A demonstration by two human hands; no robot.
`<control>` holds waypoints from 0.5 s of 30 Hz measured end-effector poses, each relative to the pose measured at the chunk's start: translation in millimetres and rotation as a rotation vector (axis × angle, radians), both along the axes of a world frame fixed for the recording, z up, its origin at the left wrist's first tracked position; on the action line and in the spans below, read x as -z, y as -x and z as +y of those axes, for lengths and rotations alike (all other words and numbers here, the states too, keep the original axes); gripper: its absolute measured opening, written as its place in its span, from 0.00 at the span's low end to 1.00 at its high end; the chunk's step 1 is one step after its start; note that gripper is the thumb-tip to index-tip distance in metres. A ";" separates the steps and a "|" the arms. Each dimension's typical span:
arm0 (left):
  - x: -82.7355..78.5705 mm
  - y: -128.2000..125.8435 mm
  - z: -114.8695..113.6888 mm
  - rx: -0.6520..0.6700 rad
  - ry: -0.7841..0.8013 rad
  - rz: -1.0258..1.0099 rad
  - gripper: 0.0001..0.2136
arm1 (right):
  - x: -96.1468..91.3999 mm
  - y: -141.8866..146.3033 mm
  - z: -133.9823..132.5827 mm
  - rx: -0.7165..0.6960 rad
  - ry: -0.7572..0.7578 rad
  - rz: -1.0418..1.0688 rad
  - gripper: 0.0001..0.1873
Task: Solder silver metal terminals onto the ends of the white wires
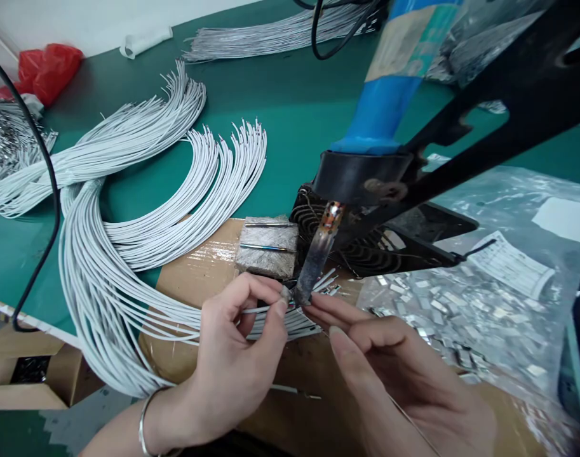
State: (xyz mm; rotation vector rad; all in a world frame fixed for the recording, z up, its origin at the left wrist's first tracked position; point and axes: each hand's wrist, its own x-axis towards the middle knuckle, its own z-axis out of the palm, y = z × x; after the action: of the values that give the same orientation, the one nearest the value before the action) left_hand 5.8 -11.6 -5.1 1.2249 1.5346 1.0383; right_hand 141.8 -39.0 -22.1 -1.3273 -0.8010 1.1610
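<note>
My left hand [232, 343] pinches a thin white wire [258, 310] between thumb and forefinger, with its end held at the tip of a soldering iron [318, 254]. The iron has a blue handle [389, 95] and sits fixed in a black stand [461, 139], tip pointing down. My right hand [394, 368] comes in from the right, fingers pressed together just below the tip, holding something small that I cannot make out; a thin solder wire [408, 416] runs across its palm. More white wires lie under both hands on a brown cardboard sheet [194, 273].
Large curved bundles of white wires [128, 209] cover the green table [294, 108] at left. A grey block [267, 247] with two pins sits behind my hands. A small black fan [366, 251] stands by the iron. A clear bag of small metal pieces [465, 311] lies at right.
</note>
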 end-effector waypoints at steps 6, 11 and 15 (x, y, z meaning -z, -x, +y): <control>-2.2 0.5 -0.1 -0.005 -0.015 0.002 0.06 | 0.3 1.0 -0.3 0.000 -0.046 -0.011 0.12; -3.0 0.9 -0.4 -0.010 -0.023 0.010 0.06 | 0.6 0.3 0.2 0.011 -0.060 -0.031 0.11; -1.9 0.9 -1.4 -0.011 -0.024 0.013 0.06 | 0.3 -0.8 -0.2 -0.004 -0.076 -0.049 0.11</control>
State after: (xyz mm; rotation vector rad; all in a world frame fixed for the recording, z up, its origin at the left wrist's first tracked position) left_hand 4.9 -13.0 -3.2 1.2431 1.5447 1.0607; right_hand 142.6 -39.2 -22.4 -1.2957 -0.8750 1.0947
